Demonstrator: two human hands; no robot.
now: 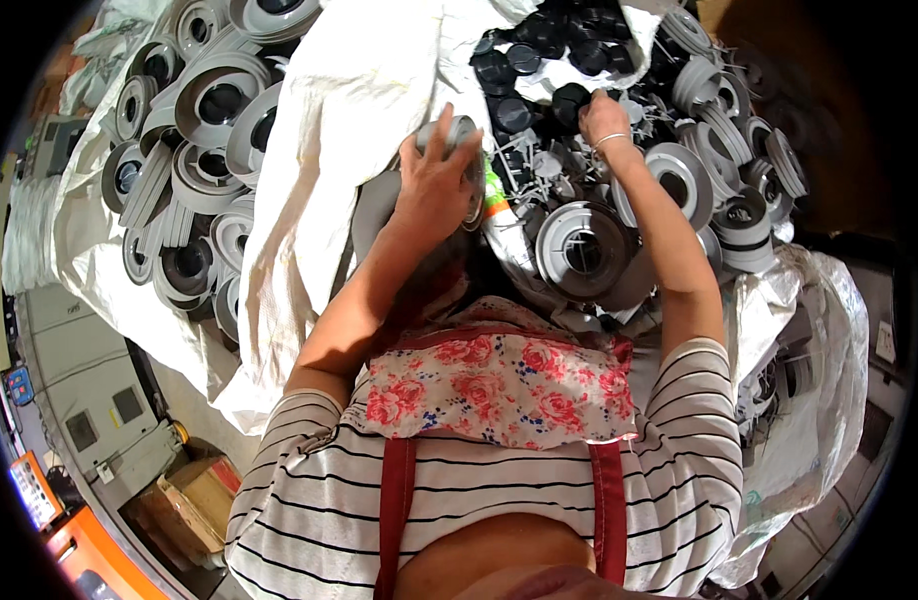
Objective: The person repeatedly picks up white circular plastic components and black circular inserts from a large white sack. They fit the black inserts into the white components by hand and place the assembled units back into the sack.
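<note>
My left hand [437, 185] lies with fingers spread over a round grey plastic part [473, 188], whose rim shows beside the fingers. More grey plastic [377, 205] shows under that wrist. Farther right, my right hand [603, 121] reaches into the pile. Its fingers curl at the edge of a black round cap [570, 102] and look closed on it, though the fingertips are partly hidden. Several black caps [495, 73] lie beyond on white sacking. Small grey pieces with thin stems [549, 165] sit just nearer, beside a large grey ring-shaped part [582, 250].
White woven sacking [314, 140] drapes between the piles. Grey ring parts [219, 100] are heaped at the left, with more [744, 215] at the right. A translucent plastic bag [824, 400] hangs at the right. At lower left are a cardboard box [201, 495] and orange equipment [104, 555].
</note>
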